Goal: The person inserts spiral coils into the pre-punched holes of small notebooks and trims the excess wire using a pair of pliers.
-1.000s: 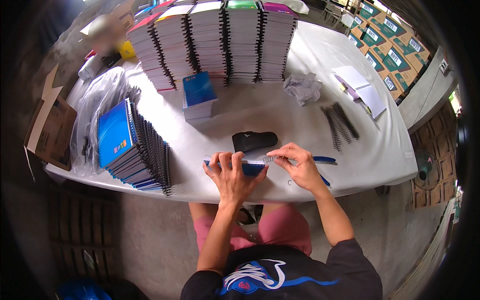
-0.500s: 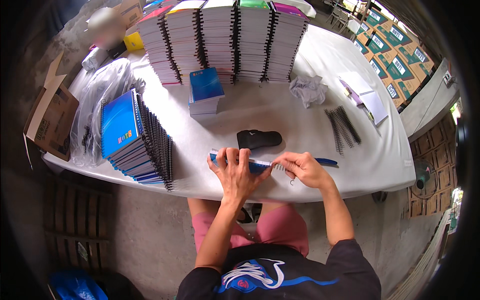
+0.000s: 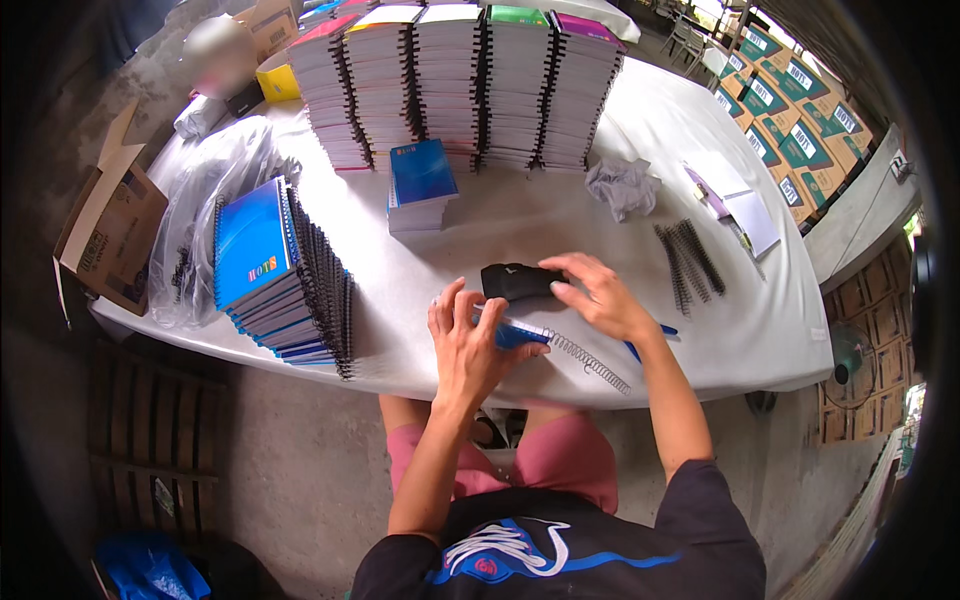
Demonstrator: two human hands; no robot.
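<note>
My left hand (image 3: 465, 340) grips a small blue-covered notebook (image 3: 513, 333), held on its edge near the table's front. A thin metal spiral coil (image 3: 595, 364) runs out of its right end and lies slanting toward the table edge, with no hand on it. My right hand (image 3: 602, 300) has its thumb and fingers around the right end of a black oblong object (image 3: 515, 282) with a small white mark. That object lies just beyond the notebook; its exact kind is not clear. A slim blue thing (image 3: 668, 330) is partly hidden by my right wrist.
Blue spiral notebooks (image 3: 255, 255) are stacked at left beside clear plastic (image 3: 205, 220) and an open carton (image 3: 115, 225). Tall notebook stacks (image 3: 450, 90) stand behind a short blue pile (image 3: 422, 180). Loose coils (image 3: 690, 260), crumpled paper (image 3: 622, 188) and a pad (image 3: 750, 215) lie right.
My right hand has left the coil at the notebook's end and moved up and left onto the black object. The coil now lies exposed. My left hand keeps the notebook.
</note>
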